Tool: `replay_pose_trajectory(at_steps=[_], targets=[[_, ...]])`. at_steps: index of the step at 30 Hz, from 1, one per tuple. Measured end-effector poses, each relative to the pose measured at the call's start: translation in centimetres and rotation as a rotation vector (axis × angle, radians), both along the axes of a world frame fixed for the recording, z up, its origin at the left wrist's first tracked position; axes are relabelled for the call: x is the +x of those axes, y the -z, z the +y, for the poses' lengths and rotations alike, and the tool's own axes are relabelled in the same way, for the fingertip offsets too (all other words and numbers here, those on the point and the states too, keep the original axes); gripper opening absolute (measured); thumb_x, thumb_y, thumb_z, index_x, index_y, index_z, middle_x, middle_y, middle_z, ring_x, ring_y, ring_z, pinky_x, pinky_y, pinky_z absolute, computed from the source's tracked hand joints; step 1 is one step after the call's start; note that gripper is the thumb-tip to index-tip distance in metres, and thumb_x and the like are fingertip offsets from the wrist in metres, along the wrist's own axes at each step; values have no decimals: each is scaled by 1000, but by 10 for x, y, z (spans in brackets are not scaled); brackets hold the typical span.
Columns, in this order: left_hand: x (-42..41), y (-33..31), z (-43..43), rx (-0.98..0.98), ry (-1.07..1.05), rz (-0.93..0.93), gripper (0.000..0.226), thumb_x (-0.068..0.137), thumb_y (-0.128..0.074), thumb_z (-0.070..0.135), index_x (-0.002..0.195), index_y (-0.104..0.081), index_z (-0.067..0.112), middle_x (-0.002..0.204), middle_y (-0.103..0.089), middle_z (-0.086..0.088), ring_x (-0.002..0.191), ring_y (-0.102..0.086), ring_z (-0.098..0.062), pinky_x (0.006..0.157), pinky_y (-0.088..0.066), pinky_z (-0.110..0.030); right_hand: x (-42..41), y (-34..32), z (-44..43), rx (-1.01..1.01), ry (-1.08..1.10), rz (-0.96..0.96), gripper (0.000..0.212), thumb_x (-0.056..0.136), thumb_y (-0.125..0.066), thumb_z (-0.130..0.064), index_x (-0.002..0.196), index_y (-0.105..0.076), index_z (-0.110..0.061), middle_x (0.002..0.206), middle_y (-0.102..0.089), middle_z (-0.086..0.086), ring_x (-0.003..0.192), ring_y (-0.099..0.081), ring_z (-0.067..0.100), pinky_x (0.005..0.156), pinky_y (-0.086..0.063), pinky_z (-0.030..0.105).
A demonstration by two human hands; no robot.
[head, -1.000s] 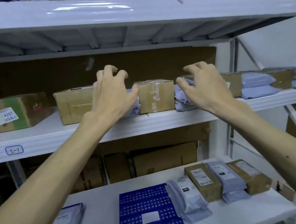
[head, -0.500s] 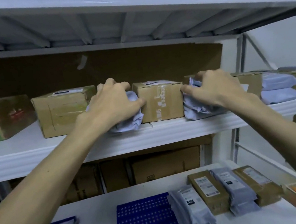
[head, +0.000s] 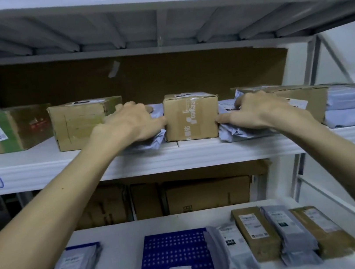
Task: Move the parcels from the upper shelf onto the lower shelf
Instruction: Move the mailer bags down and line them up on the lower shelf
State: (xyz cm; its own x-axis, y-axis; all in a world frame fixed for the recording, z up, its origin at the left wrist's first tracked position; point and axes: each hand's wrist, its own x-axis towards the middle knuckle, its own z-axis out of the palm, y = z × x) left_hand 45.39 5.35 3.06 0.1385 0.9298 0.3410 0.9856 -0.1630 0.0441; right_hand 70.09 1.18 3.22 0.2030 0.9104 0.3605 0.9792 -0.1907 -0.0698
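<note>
Two soft grey poly mailers are the items in hand, both on the upper shelf (head: pixel 175 157). The left mailer (head: pixel 152 141) lies at 9 o'clock of the central cardboard box (head: pixel 191 118), touching it. The right mailer (head: pixel 232 132) lies at 3 o'clock of the same box, also touching it.

The left hand (head: pixel 132 125) is clenched over its mailer, fingers wrapped across the top and the film bunched beneath the palm. The right hand (head: pixel 260 111) grasps its mailer with fingers on top and thumb along the front edge. Whether the thumb reaches under the bag is not clear from this angle.

Handling: both are judged light and limp, with slippery film that creases and sags. Take hold across the middle of the bag, gathering film and contents together, not by a corner. Draw each one toward 6 o'clock, clear of the box, so the box is not dragged off the edge. The lower shelf (head: pixel 119 246), at 6 o'clock, already carries a row of parcels (head: pixel 253 233).
</note>
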Motion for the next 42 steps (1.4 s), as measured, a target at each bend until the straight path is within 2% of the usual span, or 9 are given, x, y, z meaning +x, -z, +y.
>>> replay_pose_trajectory(at_steps=[5, 11, 15, 19, 26, 29, 34, 38, 42], targets=[[-4, 0, 0, -4, 19, 8, 68, 82, -33, 67, 139, -44, 32, 139, -46, -16, 125, -41, -38, 101, -40, -51, -2, -2, 5, -19, -36, -1, 65, 73, -42, -77, 97, -64, -20, 108, -62, 9, 92, -55, 30, 74, -39, 37], [-7, 8, -4, 37, 58, 9, 64, 87, -37, 64, 141, -42, 30, 138, -44, -14, 127, -37, -37, 100, -38, -49, -6, 2, 4, 27, -67, 6, 75, 75, -49, -67, 134, -52, -21, 148, -36, 10, 131, -36, 36, 96, -38, 48], [-7, 11, -5, 84, 66, -31, 60, 88, -39, 60, 138, -46, 27, 136, -46, -15, 126, -38, -37, 99, -39, -51, -6, 4, 1, 30, -125, -11, 54, 78, -47, -62, 105, -65, -19, 122, -54, 11, 107, -51, 31, 80, -43, 41], [-6, 20, -8, 176, 65, -20, 53, 89, -39, 56, 132, -50, 26, 129, -49, -14, 120, -40, -36, 92, -43, -54, -6, 5, 0, -26, -152, -1, 44, 84, -43, -59, 83, -59, -19, 86, -55, 4, 89, -52, 27, 72, -38, 36], [-5, 28, -8, 241, 48, -5, 53, 87, -36, 56, 124, -53, 23, 125, -52, -12, 116, -42, -35, 87, -44, -52, -5, 5, 2, -100, -146, -19, 46, 90, -36, -54, 104, -63, -19, 95, -58, 6, 87, -48, 22, 74, -36, 35], [-5, 31, -7, 257, 50, -20, 53, 86, -36, 57, 121, -53, 21, 123, -52, -12, 115, -42, -35, 88, -44, -52, -7, 13, 4, 7, -118, -4, 45, 89, -37, -52, 97, -64, -18, 101, -57, 9, 87, -48, 26, 75, -36, 38], [-3, 31, -7, 246, 33, -40, 51, 86, -39, 54, 121, -54, 21, 123, -52, -13, 115, -41, -36, 88, -44, -53, -15, 27, 1, 205, -82, 35, 36, 85, -44, -45, 67, -54, -15, 84, -57, 8, 82, -51, 29, 82, -42, 44], [-4, 36, -8, 383, 28, -80, 50, 89, -40, 55, 121, -57, 20, 121, -56, -10, 113, -42, -34, 84, -42, -49, -15, 25, -1, 361, -87, 148, 33, 82, -47, -44, 77, -63, -15, 81, -54, 6, 75, -47, 28, 79, -47, 43], [-6, 23, -11, 494, 55, -115, 50, 92, -39, 54, 119, -57, 17, 119, -57, -10, 111, -43, -33, 78, -41, -45, -14, 17, -7, 524, -112, 185, 36, 81, -50, -43, 80, -66, -10, 73, -54, 6, 68, -46, 25, 65, -39, 34]])
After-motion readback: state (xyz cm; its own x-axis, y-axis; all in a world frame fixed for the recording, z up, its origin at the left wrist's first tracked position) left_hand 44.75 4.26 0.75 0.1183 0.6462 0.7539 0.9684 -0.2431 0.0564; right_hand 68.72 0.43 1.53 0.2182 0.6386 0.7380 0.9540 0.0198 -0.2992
